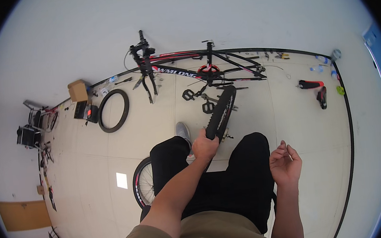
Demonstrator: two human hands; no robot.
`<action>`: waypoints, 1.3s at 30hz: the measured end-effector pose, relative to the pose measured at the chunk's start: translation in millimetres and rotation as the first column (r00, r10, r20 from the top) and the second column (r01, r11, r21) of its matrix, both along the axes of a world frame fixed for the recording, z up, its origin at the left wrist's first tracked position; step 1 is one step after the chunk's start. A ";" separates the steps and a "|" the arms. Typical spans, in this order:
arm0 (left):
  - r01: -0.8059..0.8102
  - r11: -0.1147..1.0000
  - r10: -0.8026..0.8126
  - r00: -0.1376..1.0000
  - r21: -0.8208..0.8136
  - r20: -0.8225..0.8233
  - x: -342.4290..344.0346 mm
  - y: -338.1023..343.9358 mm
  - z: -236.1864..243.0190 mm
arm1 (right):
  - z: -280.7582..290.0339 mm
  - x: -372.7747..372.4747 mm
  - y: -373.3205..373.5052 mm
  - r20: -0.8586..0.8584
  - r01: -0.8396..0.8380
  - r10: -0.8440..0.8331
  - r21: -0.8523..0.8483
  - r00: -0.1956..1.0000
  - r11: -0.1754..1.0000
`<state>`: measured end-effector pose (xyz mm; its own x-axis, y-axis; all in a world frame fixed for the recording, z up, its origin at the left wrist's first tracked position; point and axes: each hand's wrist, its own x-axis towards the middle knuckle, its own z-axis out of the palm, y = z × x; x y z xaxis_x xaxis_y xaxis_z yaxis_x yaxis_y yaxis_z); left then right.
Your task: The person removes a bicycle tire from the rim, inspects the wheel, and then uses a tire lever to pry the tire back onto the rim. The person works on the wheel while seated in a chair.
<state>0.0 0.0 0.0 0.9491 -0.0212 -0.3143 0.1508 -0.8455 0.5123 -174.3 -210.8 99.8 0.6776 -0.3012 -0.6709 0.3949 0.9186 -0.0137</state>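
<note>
Between my knees a bicycle wheel [225, 102] with a black knobby tire stands upright, seen nearly edge-on. My left hand [205, 146] is closed around the tire on its near side. To the right of my right knee, my right hand [286, 164] hovers palm up, its fingers loosely bent and apart with nothing in them. Beyond the wheel a black and red bicycle frame [181, 69] with fork and handlebar leans along the wall. Two black pedals [188, 95] with other small parts lie on the floor before it.
A second wheel [137, 188] lies by my left leg, partly hidden. Farther left are a loose tire [114, 110], an open cardboard box [78, 90] and a black toolbox [83, 110]. Saddles [311, 84] lie at the right; bottles [323, 60] and pliers [282, 56] line the far wall.
</note>
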 end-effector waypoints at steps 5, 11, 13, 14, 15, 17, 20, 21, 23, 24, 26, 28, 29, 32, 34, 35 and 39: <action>0.005 1.000 -0.005 1.000 0.007 -0.026 6.3 2.6 10.2 | 2.8 4.5 3.9 -0.019 0.015 -0.015 0.009 1.000 1.000; 0.034 0.999 -0.034 0.999 -0.009 0.039 2.6 11.2 -5.5 | 0.5 4.0 4.5 0.000 -0.002 0.002 0.007 1.000 1.000; 0.037 0.999 -0.037 0.999 0.000 0.015 2.9 8.6 -2.3 | 2.6 4.3 3.7 -0.007 0.001 -0.001 0.005 1.000 1.000; 0.039 0.999 -0.039 0.999 0.005 0.003 3.2 8.0 0.5 | 3.3 4.7 3.5 -0.010 0.003 -0.003 0.005 1.000 1.000; 0.032 0.999 -0.032 0.999 0.001 -0.009 3.2 6.9 3.6 | 2.6 4.0 2.7 -0.009 0.002 -0.002 0.001 1.000 1.000; 0.020 1.000 -0.020 0.999 -0.005 -0.035 3.5 5.1 8.5 | 0.0 3.2 1.1 -0.006 0.000 -0.001 -0.008 1.000 1.000; 0.020 1.000 -0.020 0.999 -0.017 -0.027 2.9 7.1 7.5 | 0.2 3.9 2.6 0.003 -0.003 0.003 -0.004 1.000 1.000; 0.019 1.000 -0.020 1.000 -0.020 -0.024 2.8 7.4 7.0 | 0.2 3.9 2.5 0.001 -0.004 0.004 -0.007 1.000 1.000; 0.018 0.999 -0.019 1.000 -0.026 -0.019 2.6 7.8 5.4 | 0.3 3.8 2.4 -0.003 -0.005 0.005 -0.013 1.000 1.000; 0.025 0.999 -0.025 0.999 -0.022 -0.020 3.1 8.2 4.6 | 0.9 4.2 2.4 -0.007 -0.003 0.003 -0.011 1.000 1.000; 0.037 0.999 -0.037 0.999 -0.012 -0.021 3.6 9.1 3.2 | 2.1 4.7 2.7 -0.016 0.000 0.000 -0.006 1.000 1.000; 0.040 0.999 -0.040 0.999 -0.022 -0.021 3.8 8.5 4.3 | 0.8 4.2 1.8 -0.006 -0.004 0.004 -0.003 1.000 1.000; 0.041 0.999 -0.042 0.999 -0.027 -0.021 4.1 8.2 5.0 | 0.3 4.2 1.5 0.000 -0.006 0.006 -0.002 1.000 1.000; 0.042 0.999 -0.043 0.999 -0.033 -0.020 3.7 8.1 5.2 | 0.1 4.0 1.6 -0.007 -0.008 0.008 -0.013 1.000 1.000; 0.042 0.999 -0.043 0.999 -0.031 -0.018 3.1 8.2 3.5 | -2.0 3.3 0.3 0.004 -0.011 0.011 -0.009 1.000 1.000; 0.043 0.999 -0.043 0.999 -0.030 -0.017 2.8 8.1 3.0 | -2.9 3.0 -0.1 0.010 -0.012 0.012 -0.007 1.000 1.000; 0.037 0.999 -0.037 0.999 -0.006 -0.038 2.9 6.5 4.8 | -2.1 3.4 1.1 0.011 -0.015 0.015 -0.013 1.000 1.000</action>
